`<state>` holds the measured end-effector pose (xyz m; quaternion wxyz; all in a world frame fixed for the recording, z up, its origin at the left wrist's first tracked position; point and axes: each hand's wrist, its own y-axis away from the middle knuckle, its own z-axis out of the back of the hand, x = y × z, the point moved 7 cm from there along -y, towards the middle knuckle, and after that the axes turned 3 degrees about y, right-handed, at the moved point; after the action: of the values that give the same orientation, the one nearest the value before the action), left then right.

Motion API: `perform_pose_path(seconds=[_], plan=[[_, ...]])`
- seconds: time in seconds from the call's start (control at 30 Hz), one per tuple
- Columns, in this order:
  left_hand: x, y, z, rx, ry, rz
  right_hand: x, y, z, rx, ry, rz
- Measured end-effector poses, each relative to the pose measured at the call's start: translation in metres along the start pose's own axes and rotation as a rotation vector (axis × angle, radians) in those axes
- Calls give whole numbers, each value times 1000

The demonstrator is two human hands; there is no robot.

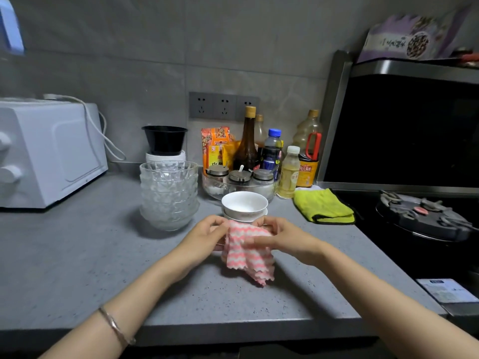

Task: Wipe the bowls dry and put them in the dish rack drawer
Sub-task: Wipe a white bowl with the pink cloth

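A pink-and-white zigzag cloth [250,257] hangs between both hands above the grey counter [77,255]. My left hand [204,237] pinches its left upper edge. My right hand [282,239] holds its right side, with fingers lying across the front of the cloth. Whether something is wrapped inside the cloth is hidden. Just behind the hands stand white ceramic bowls [245,204], stacked. To their left is a tall stack of clear cut-glass bowls [168,193]. No dish rack drawer is in view.
A white microwave [49,151] stands at the left. A glass tray of spice jars [238,182] and several bottles [272,151] line the wall. A yellow cloth [324,207] lies at the right beside the black stove [422,216]. A black cup [164,139] sits behind the glass bowls.
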<state>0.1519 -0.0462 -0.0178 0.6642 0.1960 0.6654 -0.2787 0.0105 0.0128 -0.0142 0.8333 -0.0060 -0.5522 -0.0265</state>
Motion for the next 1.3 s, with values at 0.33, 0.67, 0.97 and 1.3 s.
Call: perform_pose_path(seconds=[0.33,0.67,0.97,1.3], plan=[[-20,-14,-9,93,-109,-133,13,11,15,143,69,-77],[-24,-28,-26,45,-26,-84,12,17,30,80,-217,-94],[-24,-35,-41,20,-16,-121,16,24,50,-49,-262,34],[-33,-32,-42,103,-29,-93,15,28,51,-24,-340,21]])
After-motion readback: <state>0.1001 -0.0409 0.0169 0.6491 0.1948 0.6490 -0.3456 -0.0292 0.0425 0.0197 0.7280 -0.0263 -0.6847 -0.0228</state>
